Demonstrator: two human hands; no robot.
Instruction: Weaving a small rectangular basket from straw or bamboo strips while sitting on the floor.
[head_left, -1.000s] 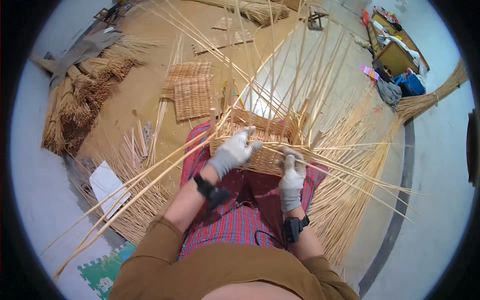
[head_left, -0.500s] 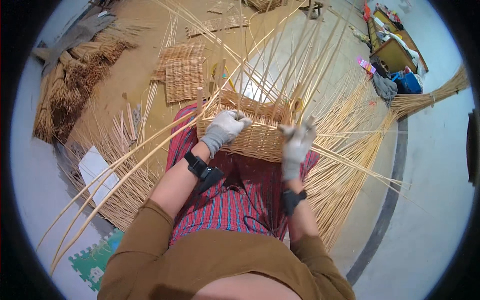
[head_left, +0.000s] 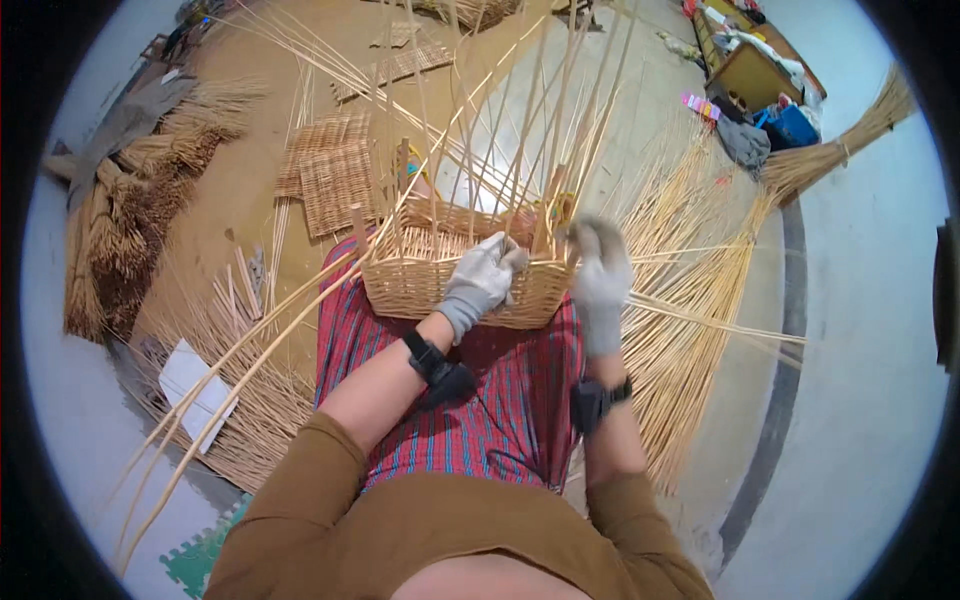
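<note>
Wicker basket point(head_left: 455, 285) under both gloved hands' grip.

Place: we are in a basket-weaving workshop, seated on its floor.
Left of our hands: bundled reeds point(head_left: 120, 240) and woven mats point(head_left: 335, 180).
Right of our hands: loose pale canes point(head_left: 690, 300) fanned on concrete.
Beyond our hands: a cluttered wooden crate point(head_left: 750, 70).
</note>
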